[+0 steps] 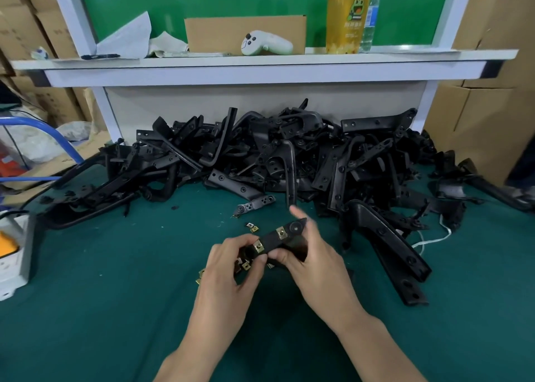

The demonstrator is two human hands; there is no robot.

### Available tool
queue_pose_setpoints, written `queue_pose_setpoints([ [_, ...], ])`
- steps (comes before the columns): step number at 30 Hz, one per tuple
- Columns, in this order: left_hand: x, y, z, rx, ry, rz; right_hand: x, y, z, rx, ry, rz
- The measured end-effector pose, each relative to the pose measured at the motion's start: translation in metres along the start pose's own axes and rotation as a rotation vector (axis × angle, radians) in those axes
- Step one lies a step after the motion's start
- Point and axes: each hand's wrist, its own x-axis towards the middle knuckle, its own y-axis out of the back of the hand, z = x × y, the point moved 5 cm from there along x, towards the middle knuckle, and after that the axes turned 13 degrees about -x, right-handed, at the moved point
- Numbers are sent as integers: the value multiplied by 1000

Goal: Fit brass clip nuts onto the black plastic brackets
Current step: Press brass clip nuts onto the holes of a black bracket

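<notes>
Bracket: a black bracket [285, 238] was held just above the green counter [115, 266], near its middle, in front of the pile of brackets [260, 156] at the far side.
Left hand: the left hand [231, 266] pinched the bracket's near-left end, fingers and thumb closed on the near clip nut [258, 247].
Right hand: the right hand [312, 263] gripped the bracket from the right, forefinger sticking out straight.
Already on: the far clip nut [280, 233] sat square across the strip.
Spares: loose clip nuts [252, 227] lay on the counter just beyond the hands, more under the left.
Doing it well: to my eye the near clip wanted pushing fully home, hole over hole, with the right hand bracing against twist.
Risk: a half-seated clip would likely slip off.
</notes>
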Motion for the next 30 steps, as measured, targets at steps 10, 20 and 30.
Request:
queue_pose_setpoints([
  [10, -1, -1, 9, 69, -98, -67, 4, 7, -4, 224, 51, -101],
  [20, -1, 0, 14, 119, -143, -76, 5, 13, -8, 133, 117, -131],
  [30, -1, -2, 13, 115, -158, -101, 3, 13, -10, 101, 123, -148],
])
